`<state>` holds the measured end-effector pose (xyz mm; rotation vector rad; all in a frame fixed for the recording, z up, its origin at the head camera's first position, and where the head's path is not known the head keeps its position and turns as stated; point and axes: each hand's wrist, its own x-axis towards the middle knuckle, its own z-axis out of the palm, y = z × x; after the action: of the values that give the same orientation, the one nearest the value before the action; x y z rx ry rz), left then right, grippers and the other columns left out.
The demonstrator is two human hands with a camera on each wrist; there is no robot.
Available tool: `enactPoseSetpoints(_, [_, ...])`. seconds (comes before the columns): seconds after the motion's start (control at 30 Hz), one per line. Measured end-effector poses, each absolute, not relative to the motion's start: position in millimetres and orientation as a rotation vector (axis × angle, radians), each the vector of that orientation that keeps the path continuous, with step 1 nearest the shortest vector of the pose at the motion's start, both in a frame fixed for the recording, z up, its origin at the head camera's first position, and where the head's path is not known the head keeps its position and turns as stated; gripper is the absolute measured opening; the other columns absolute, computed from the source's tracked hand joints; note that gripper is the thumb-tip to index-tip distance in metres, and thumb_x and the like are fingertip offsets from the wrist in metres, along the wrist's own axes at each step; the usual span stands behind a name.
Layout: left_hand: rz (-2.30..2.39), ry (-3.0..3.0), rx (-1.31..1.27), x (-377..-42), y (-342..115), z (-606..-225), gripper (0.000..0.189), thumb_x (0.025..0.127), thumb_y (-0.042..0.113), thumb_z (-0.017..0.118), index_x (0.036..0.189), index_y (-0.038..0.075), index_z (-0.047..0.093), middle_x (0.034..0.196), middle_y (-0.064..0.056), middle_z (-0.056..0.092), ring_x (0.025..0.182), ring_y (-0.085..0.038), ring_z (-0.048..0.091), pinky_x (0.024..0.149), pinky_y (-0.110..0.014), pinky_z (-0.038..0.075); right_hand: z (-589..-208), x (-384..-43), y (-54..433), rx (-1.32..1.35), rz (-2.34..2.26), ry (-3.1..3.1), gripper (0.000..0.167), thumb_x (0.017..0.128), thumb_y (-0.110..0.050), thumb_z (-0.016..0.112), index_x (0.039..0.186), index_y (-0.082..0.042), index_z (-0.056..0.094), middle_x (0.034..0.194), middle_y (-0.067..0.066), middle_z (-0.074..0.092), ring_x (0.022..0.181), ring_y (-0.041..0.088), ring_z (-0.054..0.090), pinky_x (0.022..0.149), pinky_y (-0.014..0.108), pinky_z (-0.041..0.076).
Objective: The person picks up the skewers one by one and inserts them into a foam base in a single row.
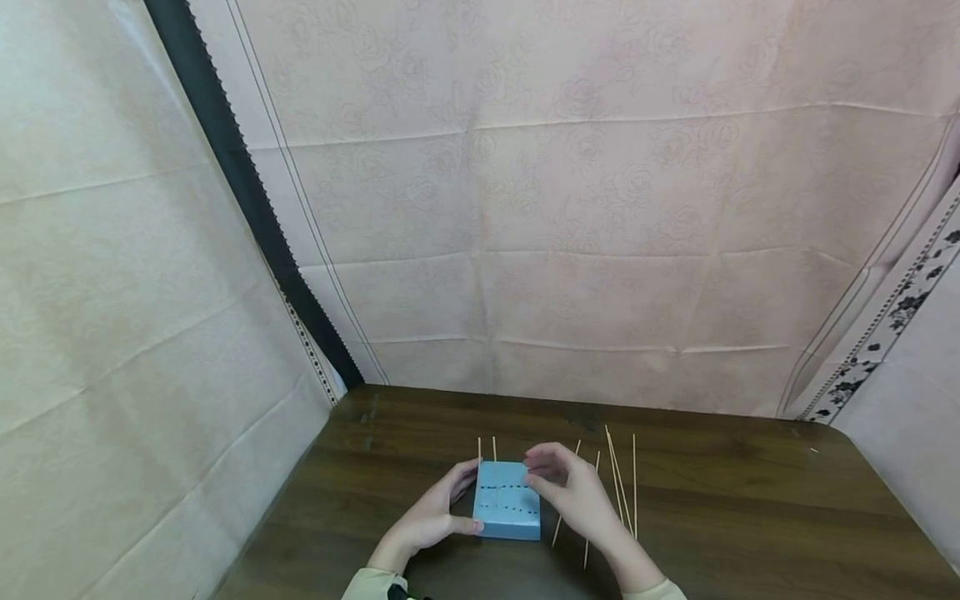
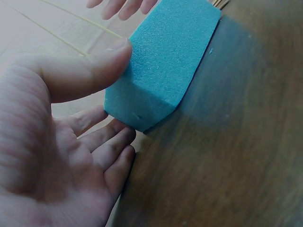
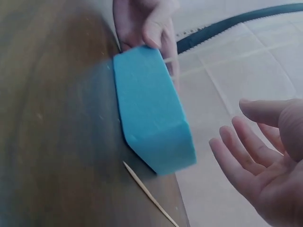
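A light blue foam block (image 1: 508, 523) with rows of small dark holes in its top rests on the table. My left hand (image 1: 438, 510) grips its left end, the thumb (image 2: 90, 71) at the near edge and the fingers round the far side. Two thin wooden sticks (image 1: 494, 448) stand upright at the block's back left. Over the block's right side hovers my right hand (image 1: 573, 492), its fingers loosely bent. The right wrist view shows nothing between the thumb and fingers (image 3: 246, 151) of that hand, which are apart from the block.
Several loose wooden sticks (image 1: 635, 483) lie on the brown table (image 1: 735, 517) to the right of the block, some partly behind my right hand and forearm. Pale patterned cloth (image 1: 585, 208) hangs behind the table and along both sides.
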<state>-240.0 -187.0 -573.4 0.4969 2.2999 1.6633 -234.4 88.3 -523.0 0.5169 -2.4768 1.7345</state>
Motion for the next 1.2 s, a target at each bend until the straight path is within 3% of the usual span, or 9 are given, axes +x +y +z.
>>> enactPoseSetpoints(0.27, [1.670, 2.301, 0.486, -239.6, -186.5, -574.7, 0.096, 0.086, 0.011, 0.088, 0.166, 0.008, 0.034, 0.169, -0.017, 0.038, 0.156, -0.041, 0.033, 0.125, -0.067, 0.020, -521.8, -245.5, 119.9, 0.460, 1.725, -2.519, 0.028, 0.094, -0.010, 0.083, 0.120, -0.015, 0.074, 0.117, 0.009, 0.077, 0.105, 0.017, 0.074, 0.093, 0.041, 0.059])
enactPoseSetpoints(0.5, [1.673, 2.301, 0.485, -238.6, -186.1, -574.9, 0.096, 0.085, 0.010, 0.088, 0.165, 0.008, 0.036, 0.169, -0.018, 0.038, 0.156, -0.042, 0.033, 0.124, -0.067, 0.021, -520.7, -253.7, 156.8, 0.328, 1.666, -2.601, 0.027, 0.095, -0.013, 0.083, 0.120, -0.012, 0.075, 0.121, 0.011, 0.076, 0.109, 0.022, 0.073, 0.090, 0.036, 0.058])
enactPoseSetpoints(0.73, [1.665, 2.310, 0.502, -239.5, -186.9, -573.3, 0.096, 0.086, 0.010, 0.088, 0.165, 0.006, 0.034, 0.169, -0.019, 0.037, 0.156, -0.042, 0.033, 0.125, -0.067, 0.021, -523.7, -260.7, 193.0, 0.231, 1.759, -2.597, 0.039, 0.096, -0.008, 0.079, 0.132, 0.001, 0.067, 0.130, 0.022, 0.070, 0.115, 0.035, 0.071, 0.081, 0.033, 0.061])
enactPoseSetpoints(0.93, [1.666, 2.304, 0.498, -239.2, -187.2, -572.7, 0.095, 0.086, 0.010, 0.088, 0.166, 0.007, 0.035, 0.169, -0.018, 0.037, 0.156, -0.041, 0.033, 0.125, -0.067, 0.020, -531.5, -263.4, 220.0, 0.189, 1.709, -2.659, 0.043, 0.096, -0.001, 0.077, 0.136, 0.007, 0.063, 0.132, 0.027, 0.067, 0.118, 0.042, 0.069, 0.086, 0.039, 0.062])
enactPoseSetpoints(1.2, [1.671, 2.295, 0.483, -238.5, -186.6, -572.0, 0.095, 0.086, 0.011, 0.088, 0.166, 0.009, 0.035, 0.170, -0.018, 0.037, 0.157, -0.041, 0.032, 0.125, -0.067, 0.019, -543.3, -268.6, 240.8, 0.106, 1.647, -2.759, 0.046, 0.090, 0.004, 0.080, 0.132, 0.009, 0.062, 0.126, 0.025, 0.069, 0.115, 0.041, 0.068, 0.091, 0.047, 0.060])
